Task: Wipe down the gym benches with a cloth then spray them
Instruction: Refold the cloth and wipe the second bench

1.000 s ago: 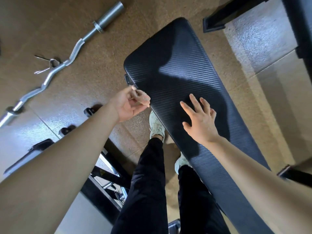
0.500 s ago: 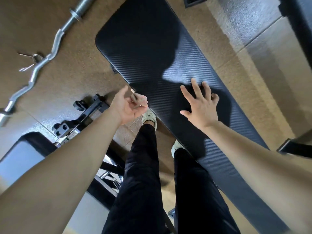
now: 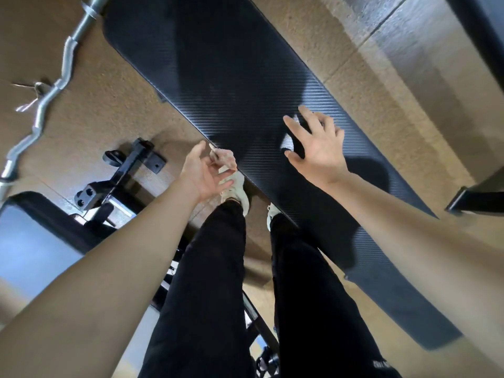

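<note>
One long black ribbed padded desk (image 3: 231,77) running diagonally over tan floor | right hand (image 3: 317,148) fingers splayed flat on it | left hand (image 3: 207,173) half-curled at edge, grasp unclear | view shifted nearer since earlier.

A long black ribbed bench pad (image 3: 231,77) was seen running diagonally over a brown speckled floor (image 3: 109,110). The right hand (image 3: 319,148) was spread flat on the pad. Left of the left hand (image 3: 204,173), a black steel foot (image 3: 122,170) and a curled chrome bar (image 3: 54,88) were set on the floor.
</note>
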